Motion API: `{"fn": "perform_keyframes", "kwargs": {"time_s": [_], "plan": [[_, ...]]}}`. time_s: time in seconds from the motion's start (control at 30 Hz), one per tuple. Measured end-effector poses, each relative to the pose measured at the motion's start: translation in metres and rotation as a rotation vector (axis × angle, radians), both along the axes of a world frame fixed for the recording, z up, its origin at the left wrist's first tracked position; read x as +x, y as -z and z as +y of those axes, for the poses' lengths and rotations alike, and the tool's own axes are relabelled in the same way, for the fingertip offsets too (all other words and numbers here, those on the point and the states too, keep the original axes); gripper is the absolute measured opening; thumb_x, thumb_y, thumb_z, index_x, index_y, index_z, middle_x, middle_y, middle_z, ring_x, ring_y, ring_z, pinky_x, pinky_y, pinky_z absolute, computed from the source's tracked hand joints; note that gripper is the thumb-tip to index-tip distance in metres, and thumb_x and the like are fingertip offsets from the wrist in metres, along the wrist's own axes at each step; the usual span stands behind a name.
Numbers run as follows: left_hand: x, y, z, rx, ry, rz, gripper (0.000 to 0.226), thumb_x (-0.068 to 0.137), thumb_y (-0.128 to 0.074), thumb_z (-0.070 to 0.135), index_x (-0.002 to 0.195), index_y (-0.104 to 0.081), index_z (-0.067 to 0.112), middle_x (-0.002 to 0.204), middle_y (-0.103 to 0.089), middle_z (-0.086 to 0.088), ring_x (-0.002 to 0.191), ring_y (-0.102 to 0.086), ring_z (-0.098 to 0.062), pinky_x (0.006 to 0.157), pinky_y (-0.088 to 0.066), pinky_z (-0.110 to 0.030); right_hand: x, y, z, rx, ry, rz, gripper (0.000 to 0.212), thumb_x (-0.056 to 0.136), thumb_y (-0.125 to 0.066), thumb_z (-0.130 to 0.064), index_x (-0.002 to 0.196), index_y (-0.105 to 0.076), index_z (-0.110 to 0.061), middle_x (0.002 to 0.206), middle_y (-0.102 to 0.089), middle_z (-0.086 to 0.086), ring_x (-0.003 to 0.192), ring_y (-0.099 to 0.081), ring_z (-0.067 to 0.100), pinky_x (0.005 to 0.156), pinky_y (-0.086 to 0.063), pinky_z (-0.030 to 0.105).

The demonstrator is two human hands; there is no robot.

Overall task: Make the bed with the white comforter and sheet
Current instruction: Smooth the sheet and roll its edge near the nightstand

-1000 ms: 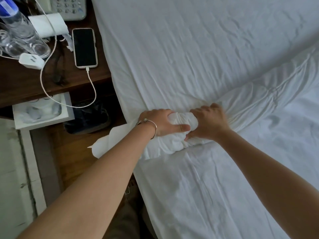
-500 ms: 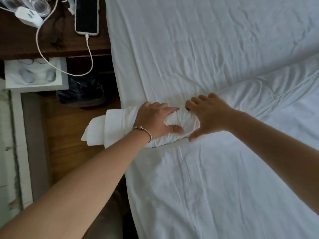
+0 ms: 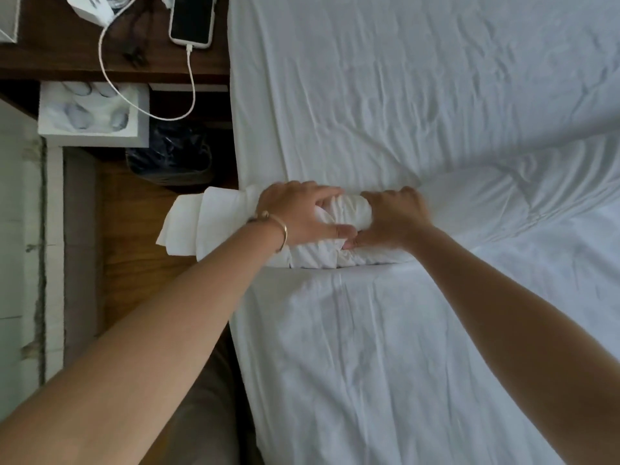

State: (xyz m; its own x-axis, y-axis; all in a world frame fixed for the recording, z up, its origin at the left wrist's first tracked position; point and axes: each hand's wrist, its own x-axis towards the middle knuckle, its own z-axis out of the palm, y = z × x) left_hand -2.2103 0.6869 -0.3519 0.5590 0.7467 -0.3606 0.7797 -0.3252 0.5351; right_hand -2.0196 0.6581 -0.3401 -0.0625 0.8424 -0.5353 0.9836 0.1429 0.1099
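Observation:
A white sheet (image 3: 385, 95) covers the upper part of the bed, wrinkled and flat. The white comforter (image 3: 402, 347) lies over the lower part, and its top edge is bunched into a thick roll (image 3: 345, 209) near the bed's left side. My left hand (image 3: 295, 213), with a gold bangle at the wrist, grips the roll from the left. My right hand (image 3: 392, 216) grips it just to the right, thumbs nearly touching. A loose corner of the comforter (image 3: 191, 226) hangs off the bed's left edge over the floor.
A dark wooden nightstand (image 3: 50, 62) stands at the upper left with a phone (image 3: 193, 18) on a white charging cable (image 3: 188, 88). Below it sit a white box (image 3: 94, 115) and a dark bag (image 3: 171, 152). Wooden floor (image 3: 134, 263) runs along the bed.
My right hand, open and flat half a second ago, has closed on the bunched roll again. The view has shifted so that the nightstand sits higher in the frame.

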Motion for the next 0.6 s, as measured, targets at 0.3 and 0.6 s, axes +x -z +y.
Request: {"fn": "perform_keyframes", "kwargs": {"time_s": [0.3, 0.6], "plan": [[0.019, -0.003, -0.008, -0.220, 0.176, 0.328, 0.118, 0.042, -0.042, 0.100, 0.137, -0.041, 0.030, 0.136, -0.049, 0.012, 0.122, -0.049, -0.016, 0.096, -0.040, -0.035, 0.007, 0.022, -0.074, 0.418, 0.073, 0.162, 0.060, 0.052, -0.051, -0.078, 0.068, -0.056, -0.020, 0.061, -0.060, -0.004, 0.062, -0.060, 0.024, 0.072, -0.036, 0.035], [0.011, 0.025, -0.075, 0.118, 0.047, 0.049, 0.107, 0.048, -0.064, 0.086, 0.134, -0.050, 0.025, 0.118, -0.060, 0.008, 0.109, -0.057, -0.015, 0.093, -0.042, -0.032, 0.011, 0.014, -0.108, 0.515, -0.106, 0.143, 0.075, 0.040, -0.075, -0.075, 0.085, -0.057, -0.018, 0.075, -0.055, -0.002, 0.072, -0.053, 0.024, 0.073, -0.035, 0.036]]}}
